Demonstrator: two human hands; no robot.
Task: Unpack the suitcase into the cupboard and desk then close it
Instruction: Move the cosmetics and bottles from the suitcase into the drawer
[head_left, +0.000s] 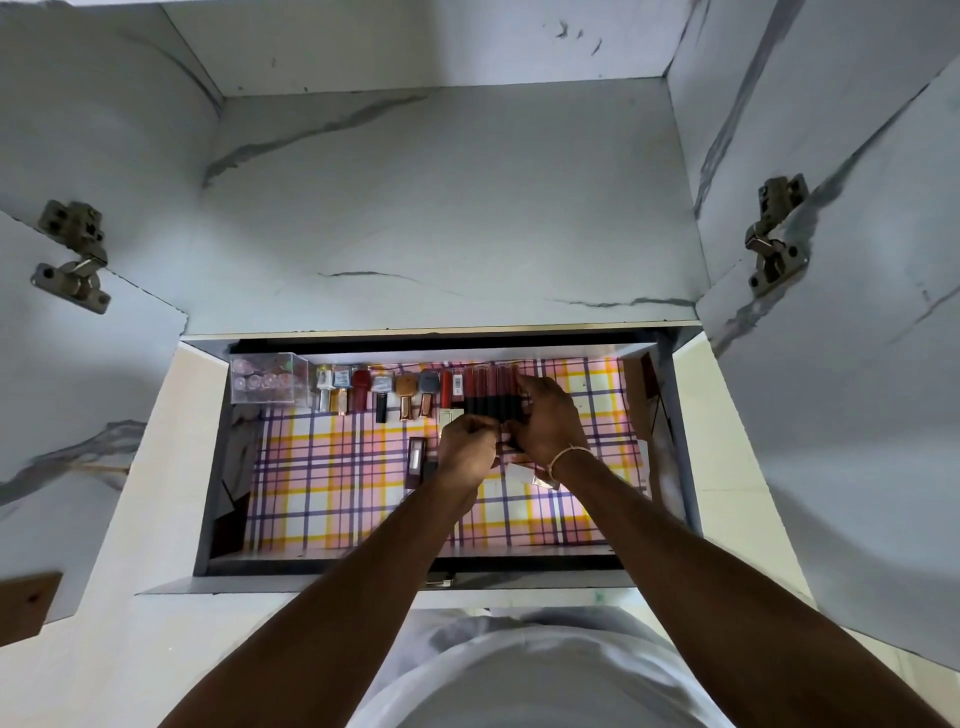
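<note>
An open drawer (202, 467) lined with plaid paper (337, 483) holds a row of cosmetics along its back edge. Several dark red lip-gloss tubes (485, 392) stand side by side in that row. My right hand (548, 423) rests against the right side of these tubes, fingers curved around them. My left hand (465, 449) is just below the tubes with its fingers curled, pinching a small item that I cannot make out. Further left in the row are nail-polish bottles (405, 395) and a clear plastic box (267, 384).
A loose lipstick (415, 462) lies on the liner left of my left hand. The cupboard shelf (441, 208) above the drawer is marbled white. Open doors with metal hinges (72, 254) stand at both sides. A brown carton (641, 395) leans in the drawer's right end.
</note>
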